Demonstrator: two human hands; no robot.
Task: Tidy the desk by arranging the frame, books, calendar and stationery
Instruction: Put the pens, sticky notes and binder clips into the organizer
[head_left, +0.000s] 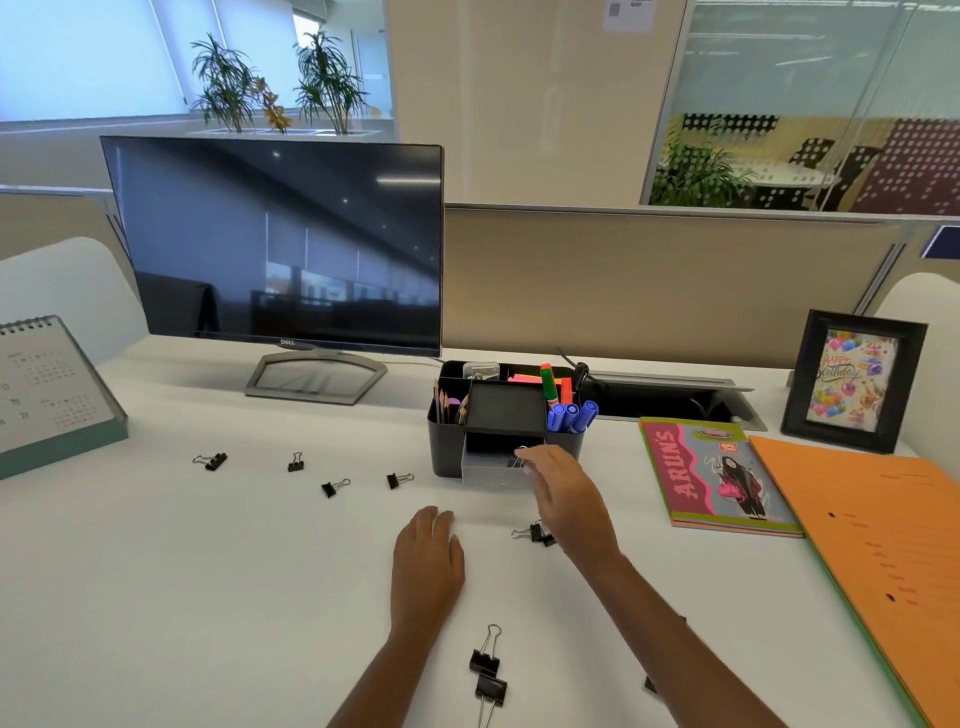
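Note:
A black desk organiser (447, 447) stands mid-desk with pencils, blue markers and sticky notes in it; its clear front drawer (493, 475) is pulled out. My right hand (563, 493) hovers at the drawer, fingers spread, a binder clip (519, 457) at its fingertips. My left hand (428, 558) lies flat on the desk, holding nothing. Black binder clips lie scattered: several in a row (335, 487) to the left, two (535, 532) under my right wrist, two (488, 673) near the front edge. The black picture frame (852, 382) stands upright at the right, the calendar (49, 395) at the left.
A dark monitor (280, 244) stands at the back left. A pink book (711, 475) and an orange folder (878, 551) lie flat on the right. An open cable tray (670, 397) sits behind the organiser, against the partition.

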